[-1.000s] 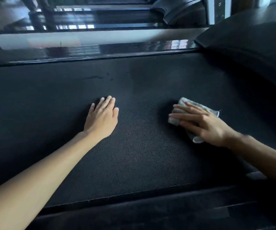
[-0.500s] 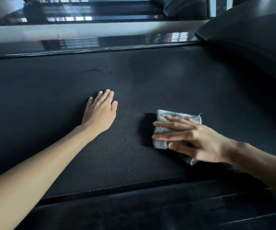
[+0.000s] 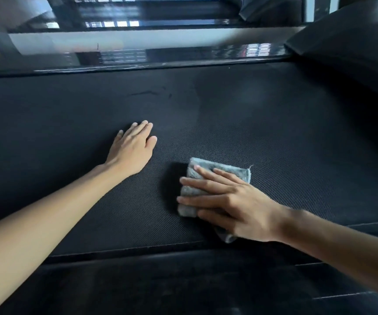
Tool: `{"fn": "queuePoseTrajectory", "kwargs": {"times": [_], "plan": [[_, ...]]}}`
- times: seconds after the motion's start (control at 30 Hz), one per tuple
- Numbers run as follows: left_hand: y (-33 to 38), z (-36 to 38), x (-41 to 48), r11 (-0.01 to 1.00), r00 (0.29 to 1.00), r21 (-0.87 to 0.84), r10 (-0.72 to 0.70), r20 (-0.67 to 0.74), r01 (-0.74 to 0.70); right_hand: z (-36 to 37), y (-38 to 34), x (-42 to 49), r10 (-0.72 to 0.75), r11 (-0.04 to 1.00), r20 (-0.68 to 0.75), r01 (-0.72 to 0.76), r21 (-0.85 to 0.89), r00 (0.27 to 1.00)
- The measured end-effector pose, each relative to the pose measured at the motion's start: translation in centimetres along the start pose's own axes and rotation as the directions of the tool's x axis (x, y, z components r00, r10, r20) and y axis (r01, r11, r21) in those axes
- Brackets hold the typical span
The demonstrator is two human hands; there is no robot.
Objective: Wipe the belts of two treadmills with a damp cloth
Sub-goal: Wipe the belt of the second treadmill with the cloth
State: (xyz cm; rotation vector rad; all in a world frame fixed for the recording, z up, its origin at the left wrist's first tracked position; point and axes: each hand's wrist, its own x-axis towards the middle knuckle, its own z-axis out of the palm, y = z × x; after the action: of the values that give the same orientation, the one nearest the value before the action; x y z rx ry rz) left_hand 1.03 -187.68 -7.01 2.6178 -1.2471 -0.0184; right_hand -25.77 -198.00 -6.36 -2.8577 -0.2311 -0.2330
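My right hand (image 3: 233,205) presses flat on the cloth (image 3: 217,176), lower centre of the belt (image 3: 274,133). Left hand (image 3: 133,148) open, braced on the belt. Risk: the belt may slip under my weight, or I miss the scuff (image 3: 144,93) upper centre.

No readable text, label, brand or number shows on anything.

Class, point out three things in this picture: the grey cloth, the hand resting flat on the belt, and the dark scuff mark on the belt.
grey cloth (image 3: 229,170): head view, bare upper edge above the fingers.
left hand (image 3: 133,147): head view, back of the hand.
scuff mark (image 3: 143,93): head view, middle of the streak.
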Motion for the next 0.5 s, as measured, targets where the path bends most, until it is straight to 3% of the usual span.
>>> {"fn": "queuePoseTrajectory", "kwargs": {"times": [0.1, 0.2, 0.33, 0.4, 0.5], "plan": [[-1.2, -0.2, -1.4, 1.0, 1.0, 0.005, -0.001, 0.008, 0.001, -2.1, 4.4, -2.4, -0.006, 1.0, -0.012, 0.006, 0.031, 1.0], [-1.9, 0.2, -2.3, 1.0, 1.0, 0.013, 0.002, -0.024, -0.001, -2.2, 9.1, -0.1, 0.19, 0.981, -0.094, -0.191, -0.008, 0.977], [-1.9, 0.4, -2.2, 1.0, 0.999, -0.012, -0.005, -0.034, 0.004, -0.1, 10.4, 8.6, 0.592, 0.778, -0.227, -0.622, -0.09, 0.773], [-1.9, 0.4, -1.9, 0.999, 0.998, -0.039, -0.003, -0.055, 0.001, 1.8, 7.8, 12.1, 0.549, 0.799, -0.23, -0.586, -0.139, 0.803], [-2.1, 0.3, -1.5, 0.997, 0.995, -0.076, -0.014, -0.098, 0.007, 3.3, 1.2, 11.7, 0.301, 0.942, -0.14, -0.317, -0.111, 0.943]]}}
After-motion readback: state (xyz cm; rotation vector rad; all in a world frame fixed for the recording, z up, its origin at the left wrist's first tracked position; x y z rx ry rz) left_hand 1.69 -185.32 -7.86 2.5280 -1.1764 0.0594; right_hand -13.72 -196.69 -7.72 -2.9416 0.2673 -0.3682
